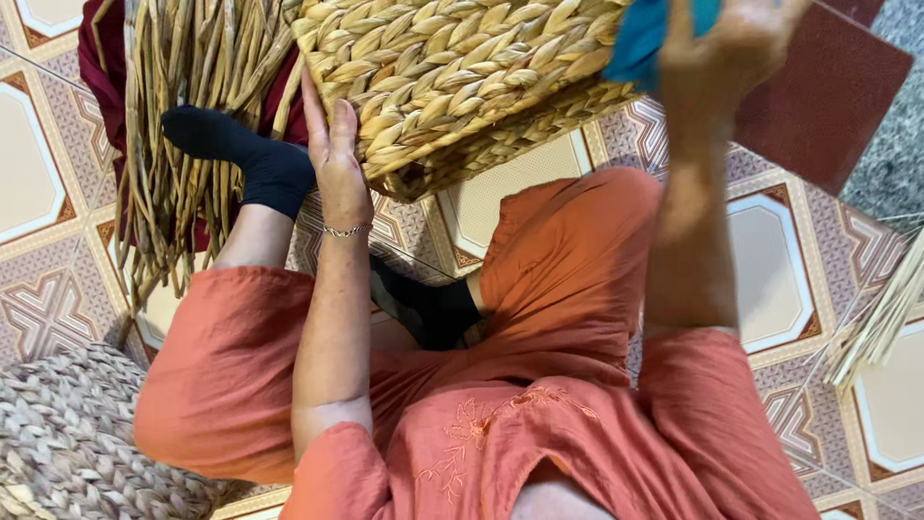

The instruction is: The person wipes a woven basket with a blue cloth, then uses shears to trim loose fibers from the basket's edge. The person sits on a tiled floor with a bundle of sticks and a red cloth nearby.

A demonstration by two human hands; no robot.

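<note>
A: Your left hand (337, 159) lies flat and open against the near side of the woven basket (452, 77), fingers straight, bracing it rather than gripping it.

B: And your right hand (727, 48) is up at the basket's far edge, touching a blue cloth (647, 39). It is blurred, so I cannot tell whether it is closed on anything.

A: The basket is tilted between your hands, above your crossed legs. It looks like you are steadying or turning it. The next move probably calls for a firm hold on the right before the left lets go.

B: To the left of your left hand, loose dried reed strands (183, 144) lie on the patterned tile floor (789, 260). More strands (881, 318) lie below your right hand, and a woven mat (67, 443) is at your left elbow.
</note>
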